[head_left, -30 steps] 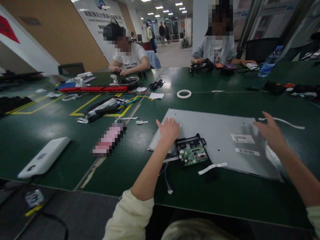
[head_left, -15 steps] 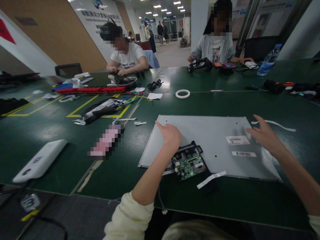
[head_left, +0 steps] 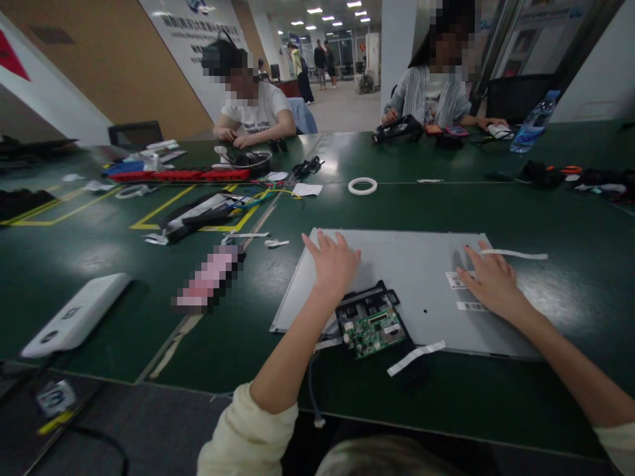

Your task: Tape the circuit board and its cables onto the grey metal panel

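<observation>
A grey metal display panel (head_left: 407,264) lies flat, back side up, on the green table (head_left: 496,205). My left hand (head_left: 331,261) rests open and flat on its left part, fingers spread. My right hand (head_left: 489,281) lies open on the right part, covering the white barcode labels (head_left: 466,305). Between the hands, at the panel's near edge, sits a green circuit board (head_left: 374,328) in a black frame. Grey cables (head_left: 312,390) trail from it over the table's edge. A strip of white tape (head_left: 415,349) lies just right of the board.
A roll of white tape (head_left: 362,186) lies beyond the panel. At left are a white device (head_left: 74,314), a black-and-silver part (head_left: 198,215) and a red power strip (head_left: 183,176). Two people work at the far side. A water bottle (head_left: 533,122) stands at far right.
The panel has slid left and turned slightly. My right hand came down from above the right edge onto the labels. My left hand stayed on the left part.
</observation>
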`<control>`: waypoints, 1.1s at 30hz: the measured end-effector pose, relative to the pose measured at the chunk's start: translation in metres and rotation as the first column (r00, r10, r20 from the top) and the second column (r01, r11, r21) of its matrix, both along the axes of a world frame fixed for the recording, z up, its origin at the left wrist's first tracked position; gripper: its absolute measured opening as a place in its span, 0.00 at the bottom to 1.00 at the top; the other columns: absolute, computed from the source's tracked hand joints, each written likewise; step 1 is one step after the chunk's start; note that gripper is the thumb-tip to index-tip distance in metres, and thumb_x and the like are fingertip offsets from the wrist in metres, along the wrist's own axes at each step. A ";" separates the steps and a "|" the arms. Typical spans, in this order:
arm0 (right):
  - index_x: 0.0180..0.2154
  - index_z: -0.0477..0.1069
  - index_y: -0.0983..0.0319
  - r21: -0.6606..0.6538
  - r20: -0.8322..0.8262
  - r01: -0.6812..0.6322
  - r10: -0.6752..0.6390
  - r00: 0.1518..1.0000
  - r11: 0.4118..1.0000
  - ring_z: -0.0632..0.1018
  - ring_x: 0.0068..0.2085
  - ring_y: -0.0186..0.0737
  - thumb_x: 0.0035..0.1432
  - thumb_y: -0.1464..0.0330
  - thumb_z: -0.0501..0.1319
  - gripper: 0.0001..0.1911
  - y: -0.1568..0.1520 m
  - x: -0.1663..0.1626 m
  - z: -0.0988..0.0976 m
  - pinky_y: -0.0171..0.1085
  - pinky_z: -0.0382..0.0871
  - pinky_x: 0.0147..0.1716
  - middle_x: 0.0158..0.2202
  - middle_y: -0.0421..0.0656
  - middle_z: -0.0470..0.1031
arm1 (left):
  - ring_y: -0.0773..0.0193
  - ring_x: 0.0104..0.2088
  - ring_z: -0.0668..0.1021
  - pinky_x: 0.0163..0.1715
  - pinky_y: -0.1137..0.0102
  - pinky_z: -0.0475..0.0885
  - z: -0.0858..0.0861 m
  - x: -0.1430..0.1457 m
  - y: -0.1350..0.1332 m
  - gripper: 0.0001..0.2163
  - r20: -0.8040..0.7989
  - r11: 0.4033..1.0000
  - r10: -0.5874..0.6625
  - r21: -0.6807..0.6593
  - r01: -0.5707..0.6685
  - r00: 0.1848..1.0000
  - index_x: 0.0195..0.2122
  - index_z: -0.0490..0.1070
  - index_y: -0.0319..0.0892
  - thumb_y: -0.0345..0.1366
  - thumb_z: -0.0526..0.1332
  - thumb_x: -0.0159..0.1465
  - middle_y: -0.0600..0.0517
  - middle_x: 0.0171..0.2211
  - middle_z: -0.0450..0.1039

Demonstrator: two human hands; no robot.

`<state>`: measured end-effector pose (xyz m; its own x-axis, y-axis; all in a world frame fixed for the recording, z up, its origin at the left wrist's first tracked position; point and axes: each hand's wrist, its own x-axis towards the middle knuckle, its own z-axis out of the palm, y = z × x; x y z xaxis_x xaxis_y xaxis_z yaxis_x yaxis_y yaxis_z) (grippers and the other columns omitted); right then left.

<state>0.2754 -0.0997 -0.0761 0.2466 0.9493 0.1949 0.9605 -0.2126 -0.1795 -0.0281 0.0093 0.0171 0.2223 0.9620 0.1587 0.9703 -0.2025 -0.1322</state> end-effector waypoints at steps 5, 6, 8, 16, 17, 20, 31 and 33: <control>0.64 0.51 0.57 0.014 -0.005 0.019 -0.019 1.000 1.000 0.55 0.62 0.64 0.62 0.51 0.46 0.33 0.000 -0.003 0.003 0.61 0.55 0.54 0.67 0.51 0.42 | 0.37 0.64 0.53 0.58 0.40 0.43 0.030 -0.004 -0.018 0.39 0.141 0.873 -0.304 -0.354 0.335 0.942 0.65 0.49 0.40 0.60 0.51 0.59 0.38 0.62 0.57; 0.64 0.51 0.57 0.018 -0.011 0.019 -0.019 1.000 1.000 0.54 0.62 0.64 0.61 0.51 0.47 0.33 0.000 -0.003 0.004 0.61 0.55 0.54 0.67 0.51 0.41 | 0.37 0.64 0.53 0.58 0.40 0.44 0.035 -0.004 -0.023 0.41 0.164 0.805 -0.360 -0.442 0.395 0.918 0.66 0.48 0.42 0.62 0.52 0.57 0.38 0.62 0.57; 0.64 0.51 0.58 0.020 -0.019 0.016 -0.016 1.000 1.000 0.54 0.62 0.64 0.61 0.51 0.47 0.33 0.001 -0.002 0.004 0.61 0.55 0.55 0.66 0.52 0.42 | 0.37 0.63 0.55 0.57 0.39 0.46 0.043 -0.006 -0.034 0.45 0.195 0.689 -0.444 -0.549 0.472 0.875 0.66 0.46 0.45 0.64 0.56 0.52 0.38 0.62 0.57; 0.64 0.50 0.58 0.041 -0.005 0.013 -0.013 1.000 0.999 0.55 0.62 0.63 0.62 0.51 0.45 0.33 0.002 -0.005 0.004 0.60 0.54 0.55 0.66 0.52 0.44 | 0.30 0.62 0.55 0.52 0.33 0.49 0.044 -0.014 -0.080 0.54 0.093 0.665 -0.446 -0.631 0.399 0.890 0.67 0.38 0.51 0.57 0.68 0.44 0.34 0.66 0.44; 0.64 0.50 0.58 0.042 0.000 0.013 -0.013 1.000 0.999 0.55 0.62 0.62 0.62 0.52 0.45 0.33 0.002 -0.005 0.004 0.60 0.55 0.55 0.66 0.52 0.45 | 0.30 0.62 0.54 0.52 0.33 0.49 0.042 -0.015 -0.084 0.54 0.069 0.681 -0.443 -0.623 0.386 0.894 0.68 0.37 0.51 0.55 0.68 0.45 0.34 0.66 0.42; 0.64 0.50 0.58 0.044 0.005 0.013 -0.013 1.000 0.999 0.55 0.62 0.62 0.62 0.52 0.45 0.33 0.001 -0.008 0.005 0.60 0.55 0.54 0.65 0.51 0.45 | 0.35 0.64 0.52 0.55 0.38 0.49 0.036 -0.018 -0.091 0.51 0.086 0.681 -0.508 -0.569 0.461 0.857 0.68 0.37 0.50 0.51 0.67 0.49 0.35 0.66 0.42; 0.65 0.49 0.58 0.080 0.014 0.033 -0.034 0.999 0.996 0.56 0.62 0.59 0.62 0.52 0.45 0.33 0.001 -0.010 -0.002 0.57 0.55 0.55 0.65 0.52 0.49 | 0.44 0.59 0.63 0.55 0.49 0.58 0.062 -0.013 -0.070 0.47 0.222 0.583 -0.678 -0.419 0.696 0.701 0.66 0.42 0.44 0.49 0.65 0.49 0.38 0.63 0.54; 0.65 0.48 0.59 0.083 0.013 0.034 -0.035 0.999 0.996 0.56 0.62 0.59 0.63 0.52 0.45 0.34 0.002 -0.010 -0.003 0.57 0.56 0.55 0.64 0.53 0.49 | 0.44 0.59 0.63 0.56 0.50 0.56 0.061 0.001 -0.053 0.47 0.237 0.566 -0.693 -0.407 0.717 0.681 0.66 0.42 0.43 0.48 0.65 0.49 0.39 0.63 0.53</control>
<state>0.2652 -0.0980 -0.0787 0.2752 0.9209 0.2759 0.9556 -0.2306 -0.1835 -0.0273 -0.0439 0.0784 0.8647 0.4612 -0.1992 0.4963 -0.8457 0.1964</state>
